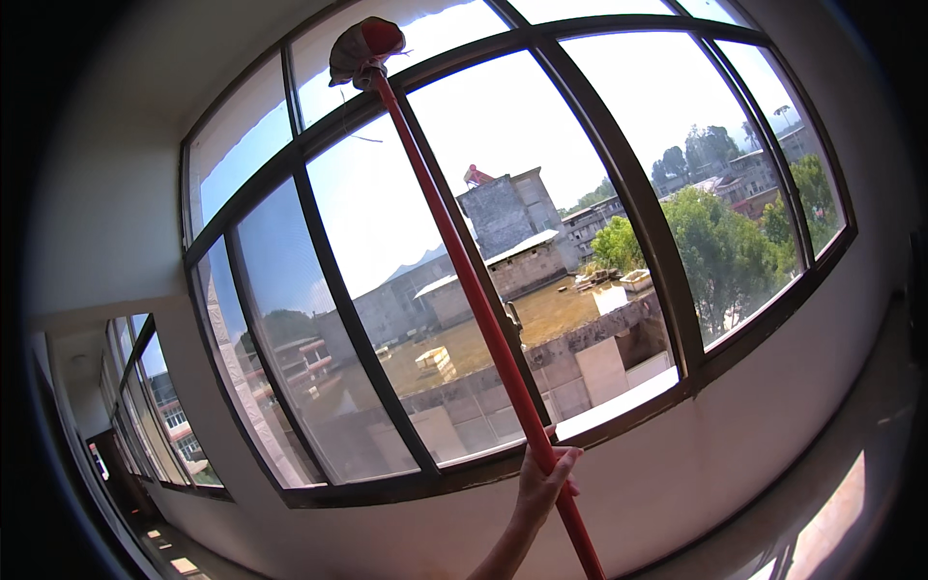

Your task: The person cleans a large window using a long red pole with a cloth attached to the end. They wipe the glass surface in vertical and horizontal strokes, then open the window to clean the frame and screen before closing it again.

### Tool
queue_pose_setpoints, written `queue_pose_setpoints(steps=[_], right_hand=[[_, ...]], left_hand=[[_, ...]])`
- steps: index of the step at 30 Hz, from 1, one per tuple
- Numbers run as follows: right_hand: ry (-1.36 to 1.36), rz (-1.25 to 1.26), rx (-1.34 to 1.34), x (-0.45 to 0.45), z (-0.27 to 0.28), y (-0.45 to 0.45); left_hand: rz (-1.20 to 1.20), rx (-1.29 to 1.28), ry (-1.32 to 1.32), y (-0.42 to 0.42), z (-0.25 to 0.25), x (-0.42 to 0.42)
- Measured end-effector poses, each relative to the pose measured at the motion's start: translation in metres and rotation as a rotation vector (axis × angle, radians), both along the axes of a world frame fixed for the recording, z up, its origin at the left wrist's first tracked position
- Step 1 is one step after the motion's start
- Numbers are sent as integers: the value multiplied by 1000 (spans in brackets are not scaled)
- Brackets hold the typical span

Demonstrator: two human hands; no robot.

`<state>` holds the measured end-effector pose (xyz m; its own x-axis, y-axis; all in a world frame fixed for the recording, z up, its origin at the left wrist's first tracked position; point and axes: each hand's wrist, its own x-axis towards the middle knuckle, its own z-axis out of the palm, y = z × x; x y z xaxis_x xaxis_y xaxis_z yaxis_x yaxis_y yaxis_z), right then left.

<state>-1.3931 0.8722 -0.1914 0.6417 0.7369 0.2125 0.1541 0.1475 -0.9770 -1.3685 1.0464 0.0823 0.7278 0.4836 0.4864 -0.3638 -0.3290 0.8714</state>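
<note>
My left hand (547,475) is closed around a long red pole (471,283), low in the view and just below the window sill. The pole slants up to the left, across the window. At its top a greyish cloth (350,54) is wrapped and tied around a red head (383,36), in front of the upper window panes. A thin loose strand hangs below the cloth. Whether the cloth touches the glass, I cannot tell. The lower end of the pole runs out of the bottom of the view. My right hand is out of view.
A large dark-framed window (428,471) with sliding panes and a latch (513,317) fills the wall ahead. Below it runs a pale wall (406,533). Sunlit patches lie on the floor (834,500) at right. A corridor with more windows (170,428) stretches away at left.
</note>
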Motion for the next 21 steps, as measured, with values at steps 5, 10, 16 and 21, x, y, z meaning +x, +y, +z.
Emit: queue_pose_setpoints(steps=[5, 10, 16, 21], right_hand=[[33, -58, 8, -8, -112, -60], [-148, -136, 51, 28, -35, -36], [107, 240, 629, 82, 229, -25], [-22, 317, 515, 112, 387, 69]], left_hand=[[-178, -57, 206, -55, -108, -4], [-270, -67, 93, -27, -118, 1], [-131, -226, 153, 28, -151, -49], [37, -319, 146, 51, -120, -99]])
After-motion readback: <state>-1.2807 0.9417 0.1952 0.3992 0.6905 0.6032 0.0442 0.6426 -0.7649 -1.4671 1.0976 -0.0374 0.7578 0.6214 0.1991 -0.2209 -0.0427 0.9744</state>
